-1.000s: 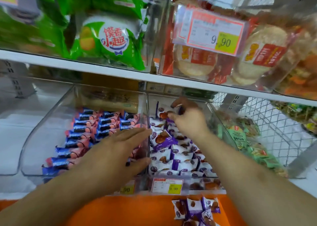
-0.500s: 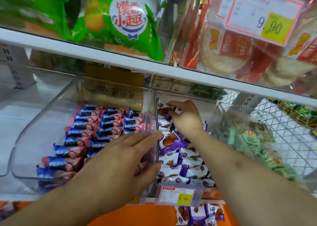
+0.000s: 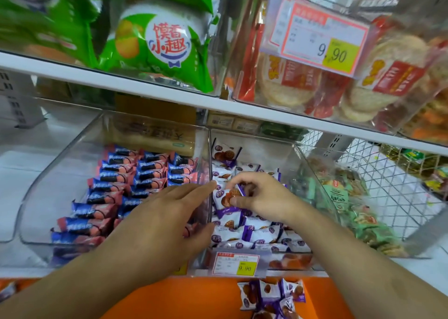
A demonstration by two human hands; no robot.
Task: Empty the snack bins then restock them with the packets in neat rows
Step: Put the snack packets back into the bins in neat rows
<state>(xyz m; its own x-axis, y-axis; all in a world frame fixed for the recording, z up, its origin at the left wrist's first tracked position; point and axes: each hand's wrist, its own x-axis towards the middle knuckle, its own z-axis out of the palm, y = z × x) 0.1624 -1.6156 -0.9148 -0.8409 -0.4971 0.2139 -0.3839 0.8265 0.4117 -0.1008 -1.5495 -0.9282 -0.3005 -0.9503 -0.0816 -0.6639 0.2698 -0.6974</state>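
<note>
Middle bin [image 3: 299, 163], restocking: right hand [image 3: 260, 197] pinches purple packet [image 3: 226, 197], left hand [image 3: 157, 219] flat-fingered on divider; best seated square against its row.

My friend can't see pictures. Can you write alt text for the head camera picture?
A right hand pinches a purple-and-white snack packet in a clear bin of similar packets. The left hand, fingers straight, rests on the clear wall beside a bin of blue-and-red packets.
</note>
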